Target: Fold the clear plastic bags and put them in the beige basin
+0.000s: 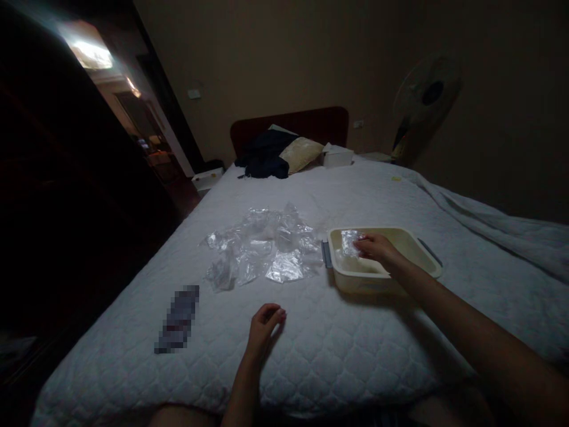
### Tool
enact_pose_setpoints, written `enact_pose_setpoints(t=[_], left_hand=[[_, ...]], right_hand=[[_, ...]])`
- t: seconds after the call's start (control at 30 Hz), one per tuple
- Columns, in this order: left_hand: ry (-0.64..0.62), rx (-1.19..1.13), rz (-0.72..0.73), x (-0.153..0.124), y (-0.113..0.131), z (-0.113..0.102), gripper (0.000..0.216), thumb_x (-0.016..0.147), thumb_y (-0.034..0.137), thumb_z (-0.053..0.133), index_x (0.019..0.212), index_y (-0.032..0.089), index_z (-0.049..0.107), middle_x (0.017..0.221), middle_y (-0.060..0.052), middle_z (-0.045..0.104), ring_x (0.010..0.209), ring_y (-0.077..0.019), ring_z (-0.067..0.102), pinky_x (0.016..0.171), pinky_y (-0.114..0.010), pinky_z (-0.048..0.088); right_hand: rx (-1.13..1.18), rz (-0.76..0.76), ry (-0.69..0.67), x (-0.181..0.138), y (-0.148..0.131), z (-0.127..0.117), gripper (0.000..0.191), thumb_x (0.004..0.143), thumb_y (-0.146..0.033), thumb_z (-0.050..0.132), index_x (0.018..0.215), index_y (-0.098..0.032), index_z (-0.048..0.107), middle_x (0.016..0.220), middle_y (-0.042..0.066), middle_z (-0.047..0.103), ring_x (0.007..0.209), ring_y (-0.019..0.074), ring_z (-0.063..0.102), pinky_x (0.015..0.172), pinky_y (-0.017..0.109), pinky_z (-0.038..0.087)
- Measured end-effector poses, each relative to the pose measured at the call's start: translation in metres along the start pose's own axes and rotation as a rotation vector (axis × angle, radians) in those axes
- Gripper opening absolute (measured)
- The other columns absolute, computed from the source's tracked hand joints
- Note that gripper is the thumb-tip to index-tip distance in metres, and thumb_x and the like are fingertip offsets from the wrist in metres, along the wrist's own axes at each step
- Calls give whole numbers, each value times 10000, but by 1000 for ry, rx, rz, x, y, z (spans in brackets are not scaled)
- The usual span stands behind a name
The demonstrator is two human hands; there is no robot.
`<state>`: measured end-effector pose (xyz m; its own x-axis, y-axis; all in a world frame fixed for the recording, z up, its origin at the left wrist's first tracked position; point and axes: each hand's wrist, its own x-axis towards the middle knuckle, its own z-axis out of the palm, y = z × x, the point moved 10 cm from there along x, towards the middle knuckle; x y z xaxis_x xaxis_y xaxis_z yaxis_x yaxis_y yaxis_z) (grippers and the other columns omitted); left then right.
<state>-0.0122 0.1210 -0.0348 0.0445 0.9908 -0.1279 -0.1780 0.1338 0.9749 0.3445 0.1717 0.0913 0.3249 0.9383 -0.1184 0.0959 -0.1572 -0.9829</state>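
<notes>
My right hand (377,247) reaches into a cream plastic tub (427,256) on the bed and holds a small clear plastic bag (349,240) inside it, fingers pinched on the bag. My left hand (265,325) rests on the white quilted mattress (347,350) near the front edge, fingers curled loosely with nothing in them. A heap of several crumpled clear plastic bags (262,246) lies on the bed to the left of the tub, a short way beyond my left hand.
A small blurred flat object (178,319) lies on the mattress at the front left. Dark clothing (265,155), a pillow (301,153) and a white box (338,155) sit by the headboard. A standing fan (425,101) is at the far right. The room is dim; a lit doorway (93,54) is at left.
</notes>
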Motion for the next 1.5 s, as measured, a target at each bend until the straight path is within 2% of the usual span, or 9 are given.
enact_pose_setpoints(t=[0.2,0.47,0.63,0.73,0.83,1.03,1.17,1.3,1.5], left_hand=[[-15,-8,-20,1,-8,-3,249,618,322,696,772,152,600,722,-43,649,694,-138,610,678,-254,461],[-21,-5,-4,0,-6,-2,249,609,316,701,763,146,604,710,-46,653,670,-135,609,668,-250,458],[-31,-11,-3,1,-5,-1,225,633,311,686,772,156,599,723,-37,652,697,-135,611,685,-246,456],[-25,-9,-9,1,-4,-1,222,636,313,683,765,155,596,712,-36,649,686,-134,610,679,-245,456],[-21,-12,-16,1,-3,0,227,632,318,684,760,151,598,708,-41,649,685,-140,612,683,-253,458],[-14,-14,-28,-1,-5,-1,231,620,310,694,758,147,605,706,-43,643,670,-131,601,663,-245,453],[-16,-20,-13,1,-5,-2,225,629,306,689,768,151,603,715,-43,645,684,-135,605,679,-251,453],[-22,6,-1,2,-4,-2,222,641,316,678,770,152,602,715,-44,648,695,-144,611,685,-253,454],[-16,13,-12,1,-4,-2,230,638,329,676,766,155,598,716,-43,654,692,-149,614,683,-253,459]], right_hand=[[-229,127,-85,14,21,17,179,622,-84,664,656,-140,498,473,-51,493,442,82,520,512,233,512],[-660,134,-33,33,41,17,319,662,-127,654,921,-111,467,505,-24,529,423,133,543,432,245,460],[-863,96,-123,36,39,28,156,663,-218,657,724,-115,558,546,65,602,534,196,612,490,249,446],[-907,45,-144,37,34,34,155,641,-245,665,614,-128,567,661,110,640,736,243,627,595,262,444],[-887,3,-132,36,24,34,141,630,-239,660,594,-139,567,738,109,643,859,242,590,643,245,421],[-644,58,-185,29,-2,36,77,732,-216,561,730,-139,552,565,0,542,511,98,516,476,187,382],[-427,137,-271,26,-10,54,95,793,-185,500,712,-138,517,574,-4,534,459,57,486,492,172,428],[-315,271,-361,23,9,70,122,782,-74,484,674,-130,493,559,10,550,488,68,536,569,192,486],[-345,465,-439,21,56,70,156,719,25,497,729,-130,492,529,3,560,469,105,566,559,256,509]])
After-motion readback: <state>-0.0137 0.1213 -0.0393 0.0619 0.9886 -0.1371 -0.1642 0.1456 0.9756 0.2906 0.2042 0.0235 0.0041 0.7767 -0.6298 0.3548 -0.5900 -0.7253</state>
